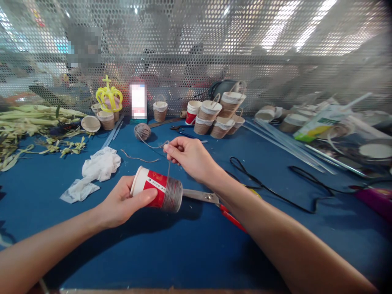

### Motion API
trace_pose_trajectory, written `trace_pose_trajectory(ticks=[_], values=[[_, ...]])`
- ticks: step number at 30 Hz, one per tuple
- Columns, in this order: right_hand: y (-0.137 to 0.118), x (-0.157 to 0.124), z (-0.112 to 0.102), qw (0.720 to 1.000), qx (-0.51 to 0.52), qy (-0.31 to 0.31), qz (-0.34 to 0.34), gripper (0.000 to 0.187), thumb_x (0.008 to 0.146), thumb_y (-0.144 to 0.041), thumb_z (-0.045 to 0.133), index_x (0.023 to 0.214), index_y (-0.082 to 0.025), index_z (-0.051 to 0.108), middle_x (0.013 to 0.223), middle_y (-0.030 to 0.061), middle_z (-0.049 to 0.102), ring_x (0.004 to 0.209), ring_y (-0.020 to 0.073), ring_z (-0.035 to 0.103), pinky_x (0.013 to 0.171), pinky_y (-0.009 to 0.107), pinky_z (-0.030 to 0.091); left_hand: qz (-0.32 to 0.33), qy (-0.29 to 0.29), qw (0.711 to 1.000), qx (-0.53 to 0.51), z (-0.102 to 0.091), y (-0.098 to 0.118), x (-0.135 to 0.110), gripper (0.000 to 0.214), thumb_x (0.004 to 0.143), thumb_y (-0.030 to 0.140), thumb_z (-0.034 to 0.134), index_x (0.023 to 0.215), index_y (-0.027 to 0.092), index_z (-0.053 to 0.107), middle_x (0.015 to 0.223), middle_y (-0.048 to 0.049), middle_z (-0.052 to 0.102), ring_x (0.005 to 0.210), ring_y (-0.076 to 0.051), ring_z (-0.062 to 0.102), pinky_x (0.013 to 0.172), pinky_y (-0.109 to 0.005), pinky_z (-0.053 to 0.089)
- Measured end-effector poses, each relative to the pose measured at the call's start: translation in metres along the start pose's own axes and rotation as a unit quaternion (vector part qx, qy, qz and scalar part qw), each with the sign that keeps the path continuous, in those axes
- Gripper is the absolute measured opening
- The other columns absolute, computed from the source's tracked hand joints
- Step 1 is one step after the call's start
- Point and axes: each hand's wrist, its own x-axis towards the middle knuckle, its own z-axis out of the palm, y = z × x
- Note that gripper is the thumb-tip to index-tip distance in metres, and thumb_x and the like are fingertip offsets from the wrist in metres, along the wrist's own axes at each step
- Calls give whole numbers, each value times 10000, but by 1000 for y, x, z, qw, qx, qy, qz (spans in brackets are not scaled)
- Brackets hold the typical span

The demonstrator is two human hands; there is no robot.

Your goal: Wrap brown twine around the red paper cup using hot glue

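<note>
My left hand (125, 202) is wrapped round a red and white paper cup (157, 177), tilted on its side with its mouth to the left. Grey twine (173, 196) covers the base end of the cup in close turns. Above the cup, my right hand (186, 157) pinches the strand between thumb and fingertips, and a stretch of it runs straight down to the cup. From the pinch the strand also trails back to a ball of twine (142, 132) on the blue table. Scissors (208, 197) with red handles lie behind the cup, partly under my right forearm.
Crumpled white lace (101, 165) and dried plant husks (39, 118) lie at left. Finished-looking twine-wrapped cups (211, 112) stand at the back by a lit phone (138, 101) and a yellow crown (109, 96). Black cord (275, 196) and clear sticks (290, 147) spread at right.
</note>
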Motion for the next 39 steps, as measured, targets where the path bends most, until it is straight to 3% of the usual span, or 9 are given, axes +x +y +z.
trace_pose_trajectory(ticks=[10, 17, 24, 28, 31, 35, 39], values=[[4, -2, 7, 998, -27, -50, 15, 171, 784, -176, 500, 619, -139, 521, 564, 4, 569, 484, 73, 489, 489, 201, 399, 19, 29, 985, 168, -6, -3, -4, 195, 713, 312, 590, 639, 133, 611, 513, 17, 487, 457, -57, 338, 410, -157, 271], [6, -4, 11, 997, -20, -70, 29, 156, 767, -176, 511, 616, -139, 530, 546, -6, 559, 483, 74, 478, 481, 198, 387, 28, 63, 981, 184, -6, -2, -6, 238, 682, 334, 608, 590, 115, 613, 458, 18, 447, 432, -62, 310, 392, -175, 244], [12, -3, 14, 993, 16, -102, 54, 168, 749, -223, 538, 605, -138, 552, 549, -7, 556, 464, 66, 429, 437, 188, 333, 3, 113, 993, 29, -2, -2, -3, 151, 620, 269, 688, 705, 143, 690, 593, -25, 631, 517, -102, 496, 505, -185, 410], [24, -3, 19, 990, 31, -114, 74, 165, 749, -269, 527, 656, -145, 582, 544, -9, 559, 438, 74, 430, 417, 197, 335, -4, 130, 990, -48, 0, -2, 1, 147, 579, 223, 715, 694, 136, 688, 590, -25, 651, 523, -107, 534, 513, -186, 429], [28, -2, 22, 988, 39, -117, 89, 139, 723, -199, 525, 610, -139, 580, 509, -15, 546, 427, 80, 439, 412, 200, 340, 1, 172, 980, -103, 1, 3, 6, 141, 561, 209, 714, 665, 124, 673, 580, -24, 651, 504, -109, 549, 498, -191, 432], [22, 2, 16, 994, 37, -55, 83, 187, 779, -251, 454, 661, -141, 549, 500, -29, 505, 414, 80, 425, 415, 208, 348, 3, 209, 966, -150, 1, 12, 14, 140, 629, 212, 655, 710, 98, 655, 628, -48, 668, 564, -129, 586, 545, -208, 458], [5, -1, 6, 999, 8, 22, 23, 273, 817, -387, 415, 716, -155, 520, 599, -1, 544, 526, 100, 490, 504, 228, 397, -21, 270, 948, -167, -1, 15, 21, 110, 668, 199, 623, 681, 90, 633, 551, -21, 636, 460, -88, 537, 444, -167, 409]])
